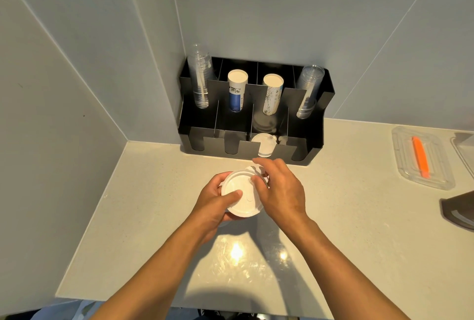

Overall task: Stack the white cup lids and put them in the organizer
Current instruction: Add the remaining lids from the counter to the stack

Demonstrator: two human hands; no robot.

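White plastic lid stack [241, 195] sits just in front of the organizer [252, 112]; my left hand [218, 201] grips it steady; right hand [279, 191] pinches another lid [257, 169] on, so they nest.

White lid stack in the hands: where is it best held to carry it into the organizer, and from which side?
By the rim, from the sides. The white lid stack is a flat disc facing up, so the left hand cupping its left edge, thumb on top, suits it. The right hand steadies the right edge. The organizer slots are open at the top, so lower it in from above.
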